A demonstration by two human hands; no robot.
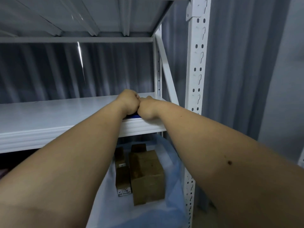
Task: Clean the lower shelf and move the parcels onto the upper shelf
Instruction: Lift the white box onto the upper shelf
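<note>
Both arms reach forward onto a white metal shelf board (49, 112). My left hand (130, 102) and my right hand (148, 107) press together as fists near the shelf's front right edge. A small patch of something blue (134, 115) shows under my left hand; what it is stays mostly hidden. On the shelf below, several brown cardboard parcels (146, 175) stand on a pale blue plastic sheet (172, 162). One narrow parcel carries a white label (123, 192).
A white perforated upright post (195, 79) stands at the right, with a diagonal brace (166, 69) behind it. Another shelf board (82, 17) hangs overhead. Grey corrugated wall panels (238, 79) close the back and right side.
</note>
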